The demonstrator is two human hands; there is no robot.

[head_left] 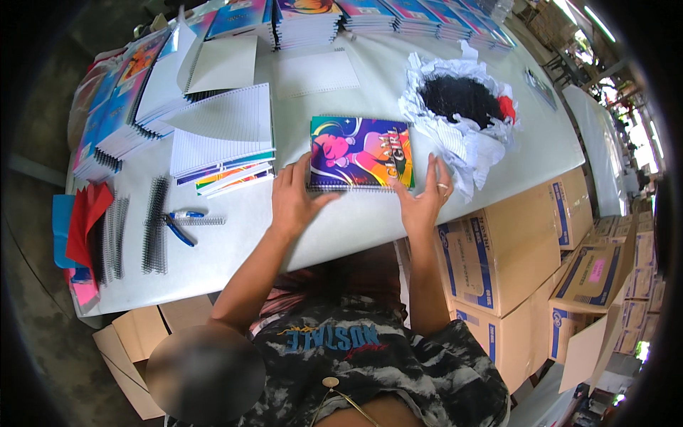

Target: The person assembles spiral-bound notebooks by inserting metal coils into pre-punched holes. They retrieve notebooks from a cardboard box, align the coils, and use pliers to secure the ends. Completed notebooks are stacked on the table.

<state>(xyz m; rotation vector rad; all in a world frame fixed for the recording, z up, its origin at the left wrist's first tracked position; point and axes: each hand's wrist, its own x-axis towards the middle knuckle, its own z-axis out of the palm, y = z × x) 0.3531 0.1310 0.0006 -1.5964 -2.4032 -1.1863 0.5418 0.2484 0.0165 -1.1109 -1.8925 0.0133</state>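
A spiral-bound notebook with a bright purple, orange and yellow illustrated cover lies flat on the white table, its black wire coil along the near edge. My left hand rests at its left edge, fingertips against the side and thumb spread away below the coil. At the lower right corner is my right hand, with a ring on one finger. Its thumb touches the corner, while the other fingers stretch up beside the right edge. Neither hand is closed around the notebook.
Left of the notebook sit a stack of lined notebooks, loose wire coils and blue-handled pliers. Crumpled paper surrounds a black tangled heap at right. Notebook piles line the far side; cardboard boxes stand beyond the right edge.
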